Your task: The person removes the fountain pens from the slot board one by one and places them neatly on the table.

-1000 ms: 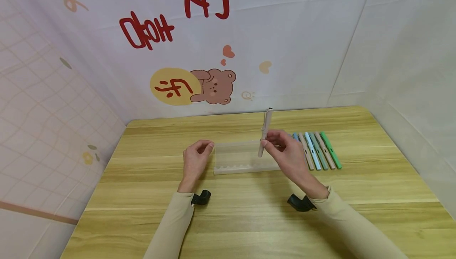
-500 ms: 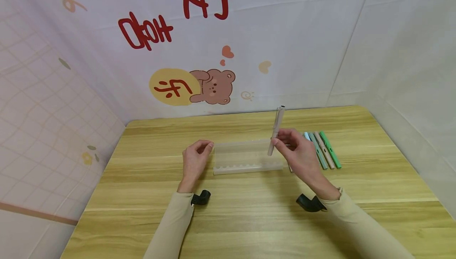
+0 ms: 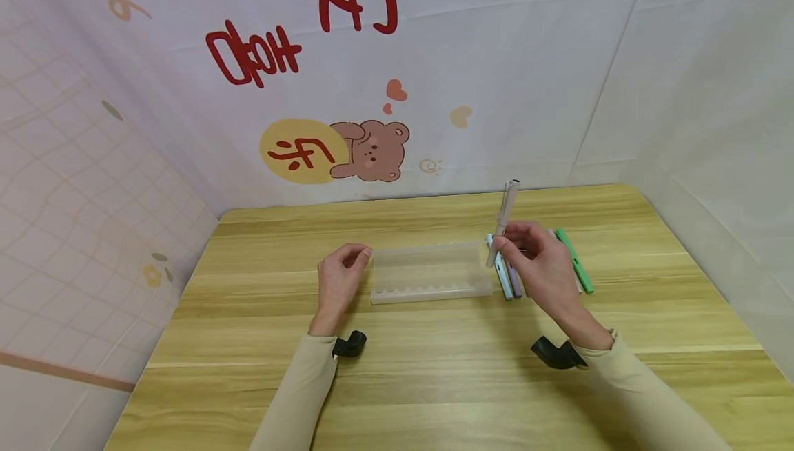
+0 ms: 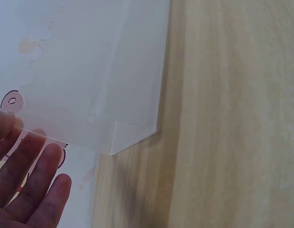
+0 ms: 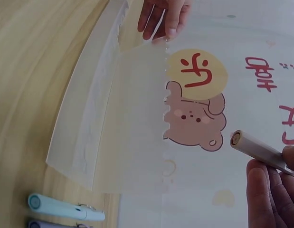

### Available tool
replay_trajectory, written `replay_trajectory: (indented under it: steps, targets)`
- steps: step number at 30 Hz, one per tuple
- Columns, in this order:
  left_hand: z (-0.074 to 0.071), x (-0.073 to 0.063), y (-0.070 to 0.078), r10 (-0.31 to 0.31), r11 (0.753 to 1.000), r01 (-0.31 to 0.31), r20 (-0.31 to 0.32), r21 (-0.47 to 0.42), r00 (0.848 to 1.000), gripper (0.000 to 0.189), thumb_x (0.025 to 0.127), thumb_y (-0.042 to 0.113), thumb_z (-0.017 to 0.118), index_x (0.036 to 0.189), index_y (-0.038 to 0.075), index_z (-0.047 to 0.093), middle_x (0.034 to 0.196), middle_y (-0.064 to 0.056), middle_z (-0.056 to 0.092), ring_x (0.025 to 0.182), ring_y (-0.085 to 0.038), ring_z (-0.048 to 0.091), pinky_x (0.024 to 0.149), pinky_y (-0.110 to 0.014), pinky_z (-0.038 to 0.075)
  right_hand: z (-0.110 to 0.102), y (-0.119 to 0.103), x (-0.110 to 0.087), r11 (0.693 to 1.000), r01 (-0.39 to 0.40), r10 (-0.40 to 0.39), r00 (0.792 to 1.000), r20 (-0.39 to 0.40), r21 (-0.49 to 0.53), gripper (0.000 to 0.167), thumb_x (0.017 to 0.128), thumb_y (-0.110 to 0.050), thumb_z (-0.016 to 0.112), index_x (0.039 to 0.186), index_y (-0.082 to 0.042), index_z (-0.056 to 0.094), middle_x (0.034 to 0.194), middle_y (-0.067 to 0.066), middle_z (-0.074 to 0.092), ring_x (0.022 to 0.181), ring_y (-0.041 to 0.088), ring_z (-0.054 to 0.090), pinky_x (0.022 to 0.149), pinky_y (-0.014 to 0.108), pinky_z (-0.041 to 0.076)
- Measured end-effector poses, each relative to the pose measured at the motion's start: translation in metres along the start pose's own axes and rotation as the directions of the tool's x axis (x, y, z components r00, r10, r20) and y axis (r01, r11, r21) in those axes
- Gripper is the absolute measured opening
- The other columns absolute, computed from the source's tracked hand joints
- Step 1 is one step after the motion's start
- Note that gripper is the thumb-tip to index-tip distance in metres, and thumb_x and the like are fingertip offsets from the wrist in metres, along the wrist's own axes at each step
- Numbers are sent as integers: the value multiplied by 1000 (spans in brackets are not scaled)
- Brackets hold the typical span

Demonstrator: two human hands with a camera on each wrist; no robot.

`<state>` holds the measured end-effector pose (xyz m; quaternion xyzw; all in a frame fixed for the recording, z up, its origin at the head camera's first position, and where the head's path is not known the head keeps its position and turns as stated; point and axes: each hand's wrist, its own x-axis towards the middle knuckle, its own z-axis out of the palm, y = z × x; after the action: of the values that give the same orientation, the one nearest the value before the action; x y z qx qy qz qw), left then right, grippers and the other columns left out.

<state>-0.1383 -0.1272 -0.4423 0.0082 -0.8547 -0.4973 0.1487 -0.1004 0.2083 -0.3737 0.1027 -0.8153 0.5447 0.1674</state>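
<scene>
A frosted translucent pen stand (image 3: 431, 295) with a scalloped edge stands on the table. My left hand (image 3: 341, 282) pinches its upper left corner between thumb and fingertips; the left wrist view shows the other fingers (image 4: 35, 185) beside the sheet. Beyond the stand's right end, my right hand (image 3: 546, 275) holds a pale greyish-beige pen (image 3: 507, 204) tilted upright, clear of the table. In the right wrist view one end of that pen (image 5: 256, 146) points towards the stand. No pens are visible in the stand.
Right of the stand lie several pens in a row, partly hidden by my right hand: a light blue pen (image 3: 504, 278), a purple pen (image 3: 515, 281) and a green pen (image 3: 575, 261) among them. A printed cloth (image 3: 527, 78) hangs behind the wooden table (image 3: 409, 375).
My right hand has moved rightward with the pen, from over the stand to past its right end, uncovering the light blue and purple pens. The left hand stays at the stand's corner.
</scene>
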Motion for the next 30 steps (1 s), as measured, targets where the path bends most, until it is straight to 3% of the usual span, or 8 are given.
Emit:
replay_trajectory:
  steps: [9, 19, 30]
  targets:
    - [0, 0, 0, -10, 1000, 10, 1, -5, 1000, 18, 99, 25, 72, 103, 9, 80, 99, -5, 78, 87, -21, 71, 81, -38, 54, -15, 10, 1, 998, -29, 26, 998, -58, -50, 25, 99, -14, 73, 118, 2, 69, 103, 15, 74, 88, -5, 66, 76, 10, 52]
    - [1, 0, 0, -7, 1000, 7, 7, -12, 1000, 18, 100, 26, 72, 103, 10, 80, 98, -5, 78, 87, -20, 71, 80, -38, 55, -34, 27, 2, 994, -82, 75, 993, -95, -68, 25, 99, -15, 72, 120, 0, 70, 99, -10, 74, 88, -6, 67, 73, 11, 52]
    - [1, 1, 1, -10, 1000, 10, 0, -12, 1000, 17, 99, 25, 72, 103, 10, 80, 97, -5, 78, 86, -21, 72, 80, -39, 55, -59, 40, 3, 984, -121, 104, 987, -126, -130, 32, 100, -24, 71, 121, 0, 69, 101, -5, 76, 88, -7, 67, 73, 10, 51]
